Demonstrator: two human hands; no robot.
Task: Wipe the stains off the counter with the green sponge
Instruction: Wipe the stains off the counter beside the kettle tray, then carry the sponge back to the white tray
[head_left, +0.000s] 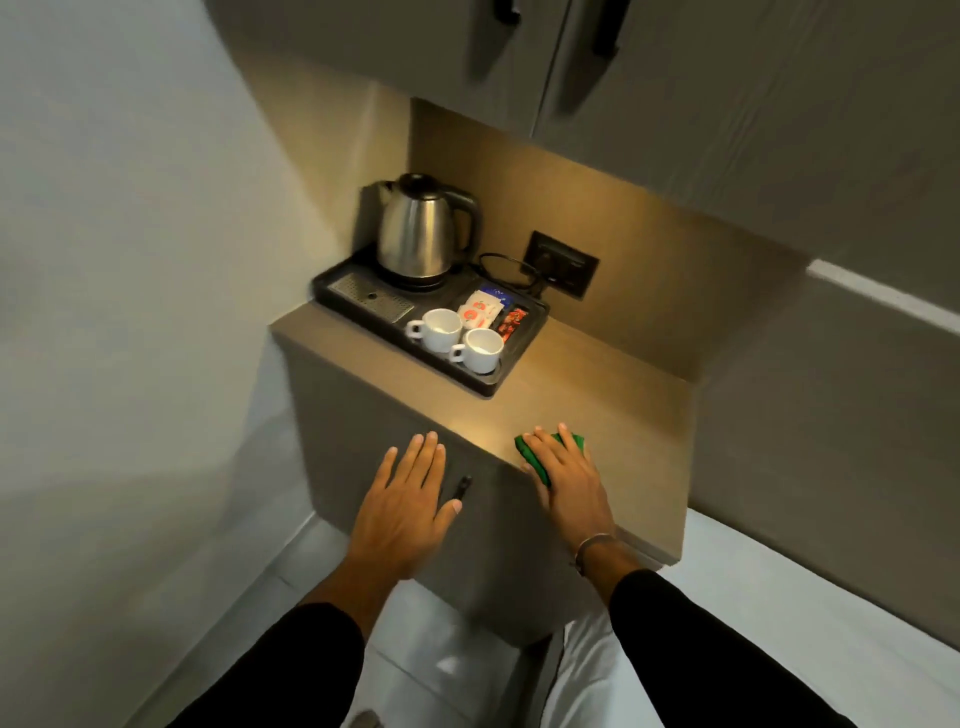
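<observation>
The counter (587, 395) is a tan slab in a lit nook, with cabinet doors (519, 57) above. A black tray (332, 291) fills its back left corner and carries a steel kettle (423, 228) at the tray's back edge, two white cups (440, 328) at its front edge, and sachets (483, 309) in a compartment on the tray's right side. The sachets show red and orange marks, but the print is too blurred to read. A cord (506, 267) runs from the kettle to a dark socket (563, 264) on the back wall.

The left hand (408, 512) lies flat and open, fingers spread, at the counter's front left edge, gripping nothing. The right hand (569, 480) presses palm down on the sponge (537, 460) at the front edge, near its middle; green shows on both sides of the fingers. A thin bangle (595, 545) circles the right wrist. Stains seem hidden by the glare.
</observation>
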